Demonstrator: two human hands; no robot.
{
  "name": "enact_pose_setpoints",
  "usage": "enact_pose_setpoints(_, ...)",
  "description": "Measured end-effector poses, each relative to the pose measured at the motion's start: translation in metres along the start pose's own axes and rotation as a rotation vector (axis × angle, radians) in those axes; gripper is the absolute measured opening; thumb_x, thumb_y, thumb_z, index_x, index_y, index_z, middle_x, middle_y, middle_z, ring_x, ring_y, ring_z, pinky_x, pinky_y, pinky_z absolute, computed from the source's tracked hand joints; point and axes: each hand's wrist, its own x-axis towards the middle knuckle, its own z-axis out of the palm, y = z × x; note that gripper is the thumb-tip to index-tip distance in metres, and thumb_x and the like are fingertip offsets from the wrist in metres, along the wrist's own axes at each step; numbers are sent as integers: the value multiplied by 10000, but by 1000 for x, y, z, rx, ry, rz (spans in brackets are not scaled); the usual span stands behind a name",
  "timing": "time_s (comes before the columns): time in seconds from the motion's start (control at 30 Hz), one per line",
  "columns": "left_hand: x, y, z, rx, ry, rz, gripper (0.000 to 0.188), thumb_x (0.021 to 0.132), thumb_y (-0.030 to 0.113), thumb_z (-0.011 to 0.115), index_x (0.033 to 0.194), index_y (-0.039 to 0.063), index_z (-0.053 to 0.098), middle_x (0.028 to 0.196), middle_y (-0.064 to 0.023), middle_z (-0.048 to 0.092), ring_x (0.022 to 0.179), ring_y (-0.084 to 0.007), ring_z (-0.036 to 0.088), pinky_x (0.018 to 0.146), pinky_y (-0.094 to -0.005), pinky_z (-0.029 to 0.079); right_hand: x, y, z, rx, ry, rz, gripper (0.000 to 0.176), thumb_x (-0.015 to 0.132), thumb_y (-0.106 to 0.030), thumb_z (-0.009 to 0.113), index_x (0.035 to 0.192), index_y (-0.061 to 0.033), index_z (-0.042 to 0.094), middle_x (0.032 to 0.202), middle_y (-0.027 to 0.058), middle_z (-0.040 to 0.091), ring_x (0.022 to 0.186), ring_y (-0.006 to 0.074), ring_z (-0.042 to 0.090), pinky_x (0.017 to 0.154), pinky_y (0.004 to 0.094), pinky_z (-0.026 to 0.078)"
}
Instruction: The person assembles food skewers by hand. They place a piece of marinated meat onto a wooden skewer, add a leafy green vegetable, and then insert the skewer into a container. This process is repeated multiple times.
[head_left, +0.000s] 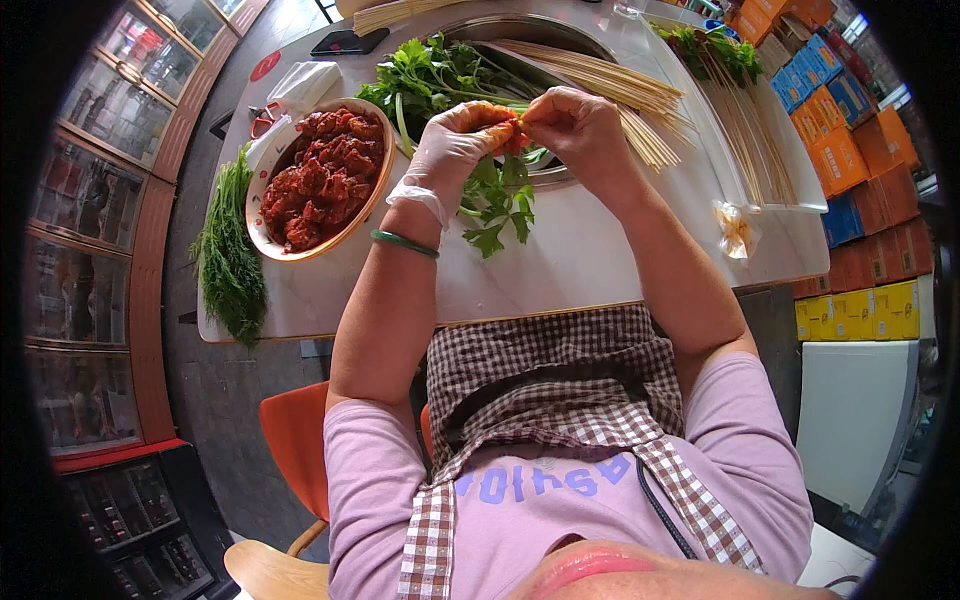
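My left hand, in a thin clear glove stained red at the fingers, holds a small piece of red marinated meat. Bare, my right hand pinches at the same spot with thumb and forefinger; what lies between those fingertips is too small to tell. Leafy celery shows just below the hands, and more celery leaves lie behind them. To the left stands an oval bowl of red marinated meat pieces. Bundled wooden skewers rest across a round metal tray.
Dill hangs over the table's left edge. Behind the bowl are red-handled scissors, white tissues and a black phone. A white tray at right holds skewers with greens; a crumpled plastic bag lies beside it.
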Motion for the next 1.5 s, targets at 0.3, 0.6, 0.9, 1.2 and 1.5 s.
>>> enact_pose_setpoints(0.3, 3, -2, 1, -12, -11, -15, 216, 891, -12, 648, 1106, -13, 656, 985, -104, 700, 876, -202, 694, 800, -293, 558, 0, -11, -3, -98, -14, 42, 140, 838, 64, 673, 968, 11, 676, 893, 44, 668, 793, 85, 631, 749, 220, 533)
enact_pose_setpoints(0.6, 7, -1, -1, -309, 38, 35, 168, 835, -59, 685, 1001, -33, 683, 962, -133, 705, 831, -232, 698, 811, -313, 564, -69, -64, -74, -799, 265, -187, 263, 806, -46, 699, 1065, -69, 664, 967, 100, 665, 728, 186, 634, 646, 324, 515)
enact_pose_setpoints(0.9, 12, -13, -10, -347, 73, 34, 207, 862, -23, 659, 1068, -15, 676, 1007, -130, 708, 907, -235, 700, 821, -298, 523, -171, -50, -135, -1311, 335, 138, 67, 867, -63, 667, 915, -40, 626, 884, 123, 617, 779, 341, 631, 672, 403, 513)
enact_pose_setpoints(1.2, 12, -14, -8, -424, 65, 16, 167, 868, -27, 658, 1034, -20, 671, 993, -128, 707, 883, -232, 701, 770, -274, 513, -158, -63, -92, -1005, 316, 38, 134, 843, -44, 679, 974, -47, 648, 917, 93, 636, 740, 227, 608, 673, 355, 496)
enact_pose_setpoints(1.5, 12, -20, -9, -551, -21, -10, 181, 899, 7, 637, 1079, -8, 651, 1029, -126, 697, 926, -222, 681, 810, -302, 537, -59, -71, 7, -746, -33, -231, 365, 798, -185, 742, 1087, -61, 557, 1031, 146, 627, 860, 328, 646, 726, 402, 527)
